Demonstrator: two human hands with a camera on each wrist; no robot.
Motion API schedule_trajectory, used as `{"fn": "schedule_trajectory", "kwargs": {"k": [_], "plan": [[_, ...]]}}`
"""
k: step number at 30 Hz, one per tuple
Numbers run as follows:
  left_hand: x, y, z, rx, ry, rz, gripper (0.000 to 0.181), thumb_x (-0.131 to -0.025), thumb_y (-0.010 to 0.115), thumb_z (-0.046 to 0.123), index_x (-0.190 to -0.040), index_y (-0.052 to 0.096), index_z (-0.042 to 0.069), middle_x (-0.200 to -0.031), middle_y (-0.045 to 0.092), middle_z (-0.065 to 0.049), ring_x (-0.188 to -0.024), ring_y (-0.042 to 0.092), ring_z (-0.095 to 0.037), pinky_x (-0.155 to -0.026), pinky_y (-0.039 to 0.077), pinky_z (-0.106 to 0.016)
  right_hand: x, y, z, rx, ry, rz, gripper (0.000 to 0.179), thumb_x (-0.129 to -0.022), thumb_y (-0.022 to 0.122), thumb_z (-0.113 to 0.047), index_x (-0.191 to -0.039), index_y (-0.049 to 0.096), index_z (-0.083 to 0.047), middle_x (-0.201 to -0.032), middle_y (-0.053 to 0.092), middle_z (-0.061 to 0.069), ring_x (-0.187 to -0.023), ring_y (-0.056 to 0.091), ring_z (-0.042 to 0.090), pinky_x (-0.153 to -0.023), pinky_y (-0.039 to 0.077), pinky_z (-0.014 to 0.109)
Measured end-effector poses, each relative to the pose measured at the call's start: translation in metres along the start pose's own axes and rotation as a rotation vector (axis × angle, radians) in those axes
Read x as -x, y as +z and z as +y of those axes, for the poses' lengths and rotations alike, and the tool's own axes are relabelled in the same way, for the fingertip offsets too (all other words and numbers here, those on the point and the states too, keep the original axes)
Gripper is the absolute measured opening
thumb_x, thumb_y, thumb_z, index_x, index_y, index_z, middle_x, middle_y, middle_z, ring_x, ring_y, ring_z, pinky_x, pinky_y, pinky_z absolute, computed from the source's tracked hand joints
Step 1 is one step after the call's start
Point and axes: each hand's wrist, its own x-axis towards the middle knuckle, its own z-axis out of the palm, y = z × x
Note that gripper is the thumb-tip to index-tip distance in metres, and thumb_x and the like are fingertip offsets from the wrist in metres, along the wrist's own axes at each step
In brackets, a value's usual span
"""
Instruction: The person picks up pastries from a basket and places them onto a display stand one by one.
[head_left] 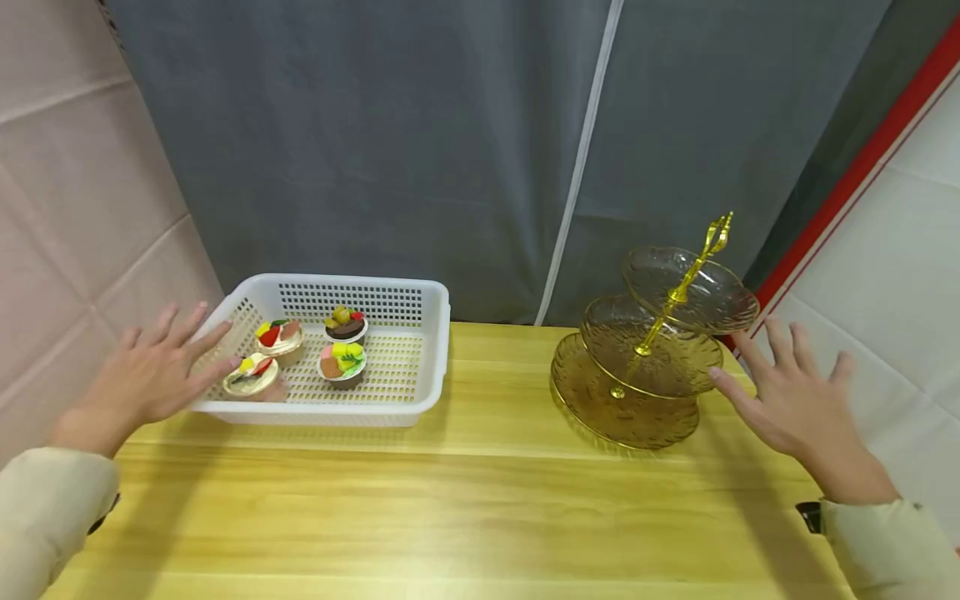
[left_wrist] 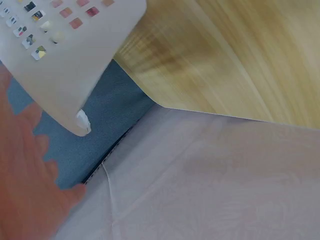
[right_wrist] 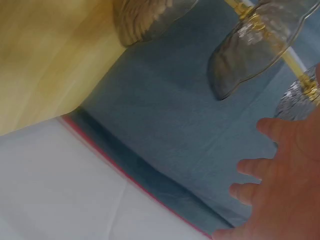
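My left hand (head_left: 161,367), fingers spread, hovers at the left end of a white plastic basket (head_left: 390,410). Inside the basket are several cupcakes with fruit-like toppings: a chocolate-topped one (head_left: 346,325) at the back, a green-and-yellow one (head_left: 342,367) before it, and a pair of cream-topped ones, the nearer cream-topped cupcake (head_left: 253,377) close to my left fingertips. On the right, my right hand (head_left: 798,400) is spread beside a three-tier amber glass stand (head_left: 626,423) with a gold handle (head_left: 717,236). Its fingers overlap the edge of the tiers in the head view. Neither hand holds anything.
Basket and stand are on a light wooden table (head_left: 450,517), near its back edge. A dark grey curtain (head_left: 360,150) hangs behind. Pale cloth panels (head_left: 67,250) flank the left side, and a white panel with a red border (head_left: 862,167) flanks the right.
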Motion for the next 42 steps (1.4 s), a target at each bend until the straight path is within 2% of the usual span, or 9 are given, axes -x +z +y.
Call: {"fn": "schedule_trajectory", "kwargs": {"k": [7, 13, 17, 23, 28, 32, 36, 40, 42], "plan": [[0.012, 0.004, -0.003, 0.071, 0.019, -0.106, 0.072, -0.100, 0.045, 0.055, -0.153, 0.037, 0.007, -0.160, 0.016, -0.028, -0.144, 0.006, -0.057, -0.100, 0.016, -0.076, 0.005, -0.003, -0.020, 0.019, -0.081, 0.039, 0.074, -0.100, 0.042, -0.058, -0.156, 0.032, -0.011, -0.159, 0.017, 0.030, -0.145, 0.013, 0.051, -0.101, -0.002, 0.078], [0.023, 0.008, -0.003, 0.137, -0.007, -0.163, 0.073, -0.100, 0.044, 0.058, -0.152, 0.040, 0.008, -0.160, 0.018, -0.027, -0.145, 0.004, -0.054, -0.098, 0.017, -0.076, 0.007, -0.004, -0.035, 0.017, -0.125, 0.061, 0.071, -0.099, 0.044, -0.058, -0.154, 0.034, -0.014, -0.153, 0.027, 0.032, -0.146, 0.013, 0.050, -0.102, 0.000, 0.078], [0.030, 0.010, -0.004, 0.127, 0.002, -0.151, 0.072, -0.099, 0.046, 0.058, -0.150, 0.043, 0.007, -0.160, 0.021, -0.026, -0.145, 0.009, -0.054, -0.096, 0.022, -0.073, 0.008, -0.007, -0.047, 0.035, -0.162, 0.065, 0.073, -0.099, 0.046, -0.058, -0.157, 0.030, -0.017, -0.152, 0.031, 0.033, -0.144, 0.018, 0.052, -0.104, 0.002, 0.077], [0.035, 0.011, -0.002, 0.107, 0.022, -0.118, 0.072, -0.097, 0.051, 0.057, -0.147, 0.047, 0.004, -0.158, 0.026, -0.025, -0.141, 0.021, -0.055, -0.097, 0.028, -0.069, 0.009, -0.007, -0.067, 0.021, -0.210, 0.049, 0.075, -0.098, 0.047, -0.058, -0.160, 0.023, -0.023, -0.154, 0.028, 0.034, -0.143, 0.022, 0.054, -0.108, 0.003, 0.073], [0.035, 0.011, 0.001, 0.104, 0.012, -0.112, 0.074, -0.096, 0.052, 0.058, -0.145, 0.049, 0.002, -0.158, 0.026, -0.026, -0.135, 0.029, -0.060, -0.094, 0.030, -0.071, 0.010, -0.005, -0.077, 0.012, -0.232, 0.058, 0.074, -0.098, 0.048, -0.059, -0.158, 0.029, -0.021, -0.158, 0.026, 0.027, -0.143, 0.023, 0.052, -0.109, 0.004, 0.071], [0.033, 0.011, 0.002, 0.102, 0.021, -0.106, 0.068, -0.096, 0.053, 0.058, -0.134, 0.061, 0.002, -0.158, 0.026, -0.026, -0.129, 0.033, -0.064, -0.089, 0.034, -0.074, 0.010, -0.002, -0.083, 0.012, -0.249, 0.069, 0.073, -0.097, 0.049, -0.060, -0.155, 0.035, -0.019, -0.160, 0.024, 0.022, -0.143, 0.023, 0.051, -0.110, 0.006, 0.070], [0.033, 0.013, -0.001, 0.117, 0.036, -0.094, 0.059, -0.096, 0.055, 0.056, -0.119, 0.072, 0.004, -0.156, 0.027, -0.029, -0.130, 0.030, -0.065, -0.088, 0.036, -0.074, 0.009, -0.002, -0.090, 0.025, -0.272, 0.076, 0.073, -0.096, 0.049, -0.060, -0.156, 0.033, -0.021, -0.161, 0.024, 0.021, -0.143, 0.023, 0.051, -0.111, 0.005, 0.069], [0.028, 0.015, -0.007, 0.152, 0.078, -0.059, 0.055, -0.095, 0.060, 0.052, -0.105, 0.077, 0.001, -0.155, 0.030, -0.029, -0.130, 0.028, -0.066, -0.089, 0.036, -0.072, 0.013, -0.005, -0.102, 0.033, -0.276, 0.097, 0.073, -0.096, 0.050, -0.061, -0.156, 0.034, -0.023, -0.159, 0.028, 0.020, -0.142, 0.027, 0.050, -0.111, 0.008, 0.069], [0.026, 0.017, -0.009, 0.197, 0.099, -0.036, 0.055, -0.093, 0.063, 0.049, -0.104, 0.076, -0.003, -0.153, 0.033, -0.030, -0.131, 0.025, -0.067, -0.092, 0.033, -0.072, 0.014, -0.007, -0.109, 0.041, -0.282, 0.108, 0.073, -0.095, 0.051, -0.061, -0.156, 0.035, -0.023, -0.158, 0.030, 0.020, -0.142, 0.028, 0.049, -0.110, 0.011, 0.070]]}}
